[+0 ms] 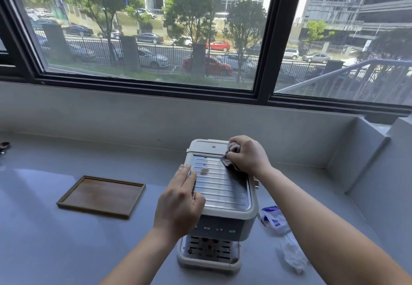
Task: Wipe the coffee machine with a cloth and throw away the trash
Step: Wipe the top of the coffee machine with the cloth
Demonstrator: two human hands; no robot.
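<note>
Right grip (247, 155) curls round the cloth (234, 147) on the coffee machine (223, 186); left grip (180, 200) rests flat on it, fingers straight. Wooden tray (102, 195) and wrapper (273, 219) lie on the bench (44, 240).

Cream-and-grey coffee machine (223, 197) — silver ribbed top, pinkish-grey cloth (231, 154) — brown tray (101, 196).

1. A pale grey counter (66, 251) runs below the window, with a raised ledge along its far side and a step up at the right.
2. The coffee machine (223, 186) stands on it, near the middle.
3. A shallow wooden tray (101, 196) lies flat to the left of the machine, apart from it.
4. A blue-and-white wrapper (274, 219) lies just right of the machine.
5. A crumpled white piece (292, 254) lies nearer than the wrapper.
6. A dark object (4, 147) sits at the far left edge, cut off.
</note>
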